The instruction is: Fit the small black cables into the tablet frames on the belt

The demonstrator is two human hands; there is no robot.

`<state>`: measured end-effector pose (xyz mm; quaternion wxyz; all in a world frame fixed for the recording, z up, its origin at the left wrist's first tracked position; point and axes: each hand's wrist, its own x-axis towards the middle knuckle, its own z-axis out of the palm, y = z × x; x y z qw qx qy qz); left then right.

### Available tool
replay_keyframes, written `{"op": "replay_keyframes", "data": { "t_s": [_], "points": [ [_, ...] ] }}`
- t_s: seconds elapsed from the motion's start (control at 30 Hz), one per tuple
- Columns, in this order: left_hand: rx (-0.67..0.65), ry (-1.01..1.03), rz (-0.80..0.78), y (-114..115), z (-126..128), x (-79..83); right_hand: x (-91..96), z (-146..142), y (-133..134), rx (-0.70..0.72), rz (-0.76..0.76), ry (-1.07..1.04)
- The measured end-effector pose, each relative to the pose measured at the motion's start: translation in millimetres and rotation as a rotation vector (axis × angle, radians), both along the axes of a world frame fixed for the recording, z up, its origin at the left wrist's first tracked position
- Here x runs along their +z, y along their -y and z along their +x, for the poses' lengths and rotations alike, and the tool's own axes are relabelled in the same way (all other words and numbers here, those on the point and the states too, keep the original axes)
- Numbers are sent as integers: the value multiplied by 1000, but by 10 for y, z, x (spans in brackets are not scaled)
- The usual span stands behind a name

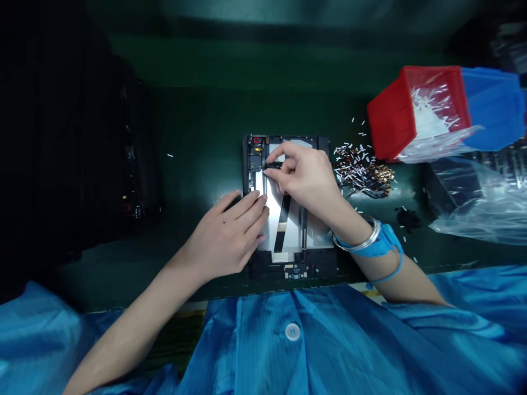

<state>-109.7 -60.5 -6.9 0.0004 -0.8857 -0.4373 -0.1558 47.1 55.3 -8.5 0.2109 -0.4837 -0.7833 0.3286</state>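
Observation:
An opened tablet-like device (319, 225), with a black frame and a silvery inside, lies flat on the green table. My left hand (230, 233) rests on its left edge, fingers stretched out and holding nothing. Over the upper left part of the device, near a dark circuit board (256, 159), my right hand (307, 173) is closed in a pinch. Between its thumb and index finger is a thin black strip (273, 164), partly hidden by the fingers. A black flex cable (281, 227) with a gold band runs down the middle of the device from under my right hand.
Right of the device lies a pile of small wired parts (366, 173) with scattered white slips. Beyond it stand a red bin (389, 123) holding white pieces and a blue bin (494, 107), near clear plastic bags (481, 203). Dark stacked items (82, 153) fill the left side.

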Motion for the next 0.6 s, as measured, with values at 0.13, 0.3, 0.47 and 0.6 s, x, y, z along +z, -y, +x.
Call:
{"op": "replay_keyframes", "data": {
  "t_s": [0.13, 0.3, 0.47, 0.6],
  "points": [
    [-33, -25, 20, 188, 310, -31, 147, 222, 54, -146, 216, -190],
    [-228, -132, -32, 372, 719, -160, 334, 887, 157, -425, 408, -373],
    [-110, -135, -28, 74, 681, -226, 154, 1545, 337, -629, 437, -313],
    [19, -198, -41, -585, 419, -190, -121, 1744, 601, -540, 386, -49]
  ]
}}
